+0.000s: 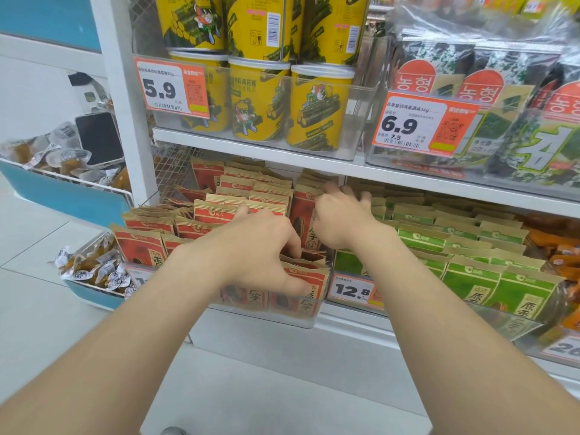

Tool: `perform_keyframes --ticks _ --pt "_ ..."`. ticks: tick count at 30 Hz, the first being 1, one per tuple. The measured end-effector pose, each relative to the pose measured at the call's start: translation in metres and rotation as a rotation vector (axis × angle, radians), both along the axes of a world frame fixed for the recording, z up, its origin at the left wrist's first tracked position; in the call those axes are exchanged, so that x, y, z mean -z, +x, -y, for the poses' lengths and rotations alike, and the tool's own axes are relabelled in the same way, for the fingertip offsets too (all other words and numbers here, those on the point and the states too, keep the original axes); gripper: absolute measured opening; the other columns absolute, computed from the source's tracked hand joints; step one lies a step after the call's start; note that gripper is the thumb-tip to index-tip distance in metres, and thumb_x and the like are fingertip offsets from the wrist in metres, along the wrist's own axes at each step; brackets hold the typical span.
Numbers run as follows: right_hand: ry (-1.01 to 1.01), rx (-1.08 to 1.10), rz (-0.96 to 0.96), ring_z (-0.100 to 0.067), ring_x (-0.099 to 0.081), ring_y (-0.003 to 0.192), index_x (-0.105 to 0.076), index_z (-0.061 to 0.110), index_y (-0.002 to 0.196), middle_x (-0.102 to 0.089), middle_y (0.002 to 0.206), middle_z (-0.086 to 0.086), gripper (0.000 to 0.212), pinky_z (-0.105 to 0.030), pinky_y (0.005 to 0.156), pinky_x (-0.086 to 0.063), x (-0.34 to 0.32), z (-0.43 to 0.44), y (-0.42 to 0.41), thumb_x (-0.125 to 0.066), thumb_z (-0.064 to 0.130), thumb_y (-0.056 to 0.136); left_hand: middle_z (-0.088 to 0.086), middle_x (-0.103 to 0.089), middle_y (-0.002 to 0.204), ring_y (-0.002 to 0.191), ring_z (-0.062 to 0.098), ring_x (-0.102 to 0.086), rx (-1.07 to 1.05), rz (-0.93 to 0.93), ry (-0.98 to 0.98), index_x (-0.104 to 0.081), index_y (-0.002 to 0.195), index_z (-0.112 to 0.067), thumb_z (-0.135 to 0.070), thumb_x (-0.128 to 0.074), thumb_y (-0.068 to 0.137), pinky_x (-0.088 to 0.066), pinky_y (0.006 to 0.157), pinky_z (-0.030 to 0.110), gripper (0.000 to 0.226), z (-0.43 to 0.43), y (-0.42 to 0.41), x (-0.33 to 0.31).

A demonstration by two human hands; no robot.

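A white shop shelf [282, 149] carries a clear plastic bin [301, 321] packed with upright red sunflower-seed packets [219, 211], and both bare hands are in it. The left hand [260, 252] is at the near end of the row, fingers curled down between the packets and thumb on the front one, pinching the foremost few. The right hand [342, 215] reaches farther back, fingers spread over the tops of the rear packets; whether it holds one cannot be told. Just right of the bin stand green seed packets [470, 277], with a 12.8 price tag [354, 290] between the two bins. The shelf above holds yellow seaweed-roll cans [257, 98] and, to the right, bagged seaweed [502, 73]. Far left, a blue-sided basket [62, 196] holds wrapped snacks [59, 152] and a phone [99, 138], above a pale tiled floor [31, 246].
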State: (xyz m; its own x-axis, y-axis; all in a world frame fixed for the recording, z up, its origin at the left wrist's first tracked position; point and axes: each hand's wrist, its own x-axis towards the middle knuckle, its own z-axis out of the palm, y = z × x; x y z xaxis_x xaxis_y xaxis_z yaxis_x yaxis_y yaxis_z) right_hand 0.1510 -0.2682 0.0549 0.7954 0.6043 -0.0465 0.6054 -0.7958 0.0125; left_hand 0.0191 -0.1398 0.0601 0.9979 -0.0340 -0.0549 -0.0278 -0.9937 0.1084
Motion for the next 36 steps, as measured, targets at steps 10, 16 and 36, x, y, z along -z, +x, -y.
perform_keyframes --ticks 10,16,36 --pt "0.097 -0.002 -0.024 -0.040 -0.052 0.126 -0.041 0.017 0.077 -0.052 0.105 -0.009 0.024 -0.067 0.121 -0.022 -0.011 0.005 -0.003 -0.049 0.009 0.098 -0.013 -0.059 0.125 0.124 0.017 -0.043 -0.008 0.053 -0.051 -0.060 0.140 -0.029 -0.078 -0.075 0.075 -0.033 0.108 0.044 0.083 0.001 0.002 -0.004" --pt "0.171 0.060 -0.061 -0.044 -0.037 0.140 -0.053 0.017 0.083 -0.055 0.127 -0.015 0.026 -0.067 0.118 -0.018 -0.006 0.005 0.004 -0.043 0.030 0.104 -0.013 -0.046 0.150 0.129 0.022 -0.032 0.007 0.078 0.074 -0.053 0.142 -0.027 -0.097 -0.057 0.068 -0.031 0.107 0.051 0.102 0.004 0.008 0.006" --pt "0.538 -0.399 0.408 -0.038 -0.069 0.082 -0.080 0.015 0.107 -0.068 0.104 -0.002 0.027 -0.048 0.066 -0.059 -0.009 0.048 -0.020 -0.068 -0.002 0.092 -0.020 -0.052 0.122 0.123 0.010 -0.031 0.012 0.118 -0.025 -0.060 0.129 -0.031 -0.098 -0.067 0.059 -0.025 0.109 0.046 0.097 0.003 -0.001 0.002"
